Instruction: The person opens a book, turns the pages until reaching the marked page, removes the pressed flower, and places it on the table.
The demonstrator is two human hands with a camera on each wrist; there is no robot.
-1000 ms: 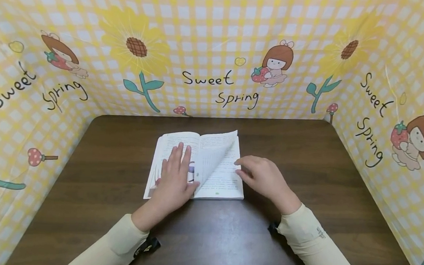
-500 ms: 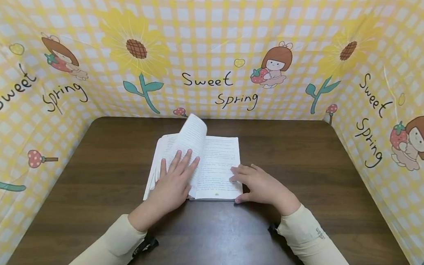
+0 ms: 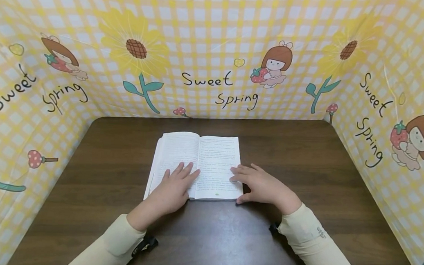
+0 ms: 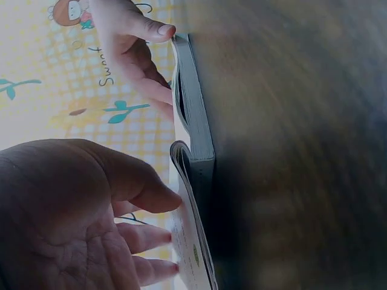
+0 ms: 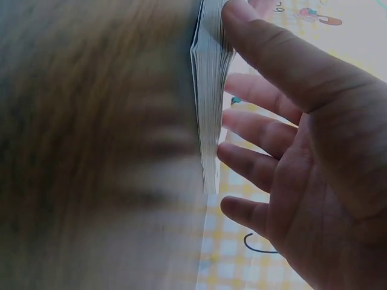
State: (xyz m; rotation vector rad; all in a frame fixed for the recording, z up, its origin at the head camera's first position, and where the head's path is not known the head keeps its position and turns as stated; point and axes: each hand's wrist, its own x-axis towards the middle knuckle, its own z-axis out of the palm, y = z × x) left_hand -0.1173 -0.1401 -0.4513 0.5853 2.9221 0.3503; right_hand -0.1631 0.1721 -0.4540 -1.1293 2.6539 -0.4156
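An open book (image 3: 216, 153) with printed text on both pages lies on the brown wooden table (image 3: 288, 150). My left hand (image 3: 172, 189) rests spread over the lower part of the left page, fingertips near the spine. In the left wrist view its thumb and fingers touch the page surface. My right hand (image 3: 261, 185) is at the right page's outer edge, fingertips on the page and thumb by the lower right corner. The right wrist view shows the thick page block (image 5: 211, 103) edge-on, with the fingertips of the right hand (image 5: 284, 139) along its top side.
Yellow-and-white checked cloth (image 3: 211, 38) printed with flowers, girls and lettering surrounds the table at the back and both sides. Each forearm has a pale sleeve (image 3: 312, 234), and a black wrist strap (image 3: 146, 245) shows under the left one.
A page that was lifted from the right has turned over and now lies flat on the left. My left hand slid down toward the near edge; my right hand moved onto the right page.
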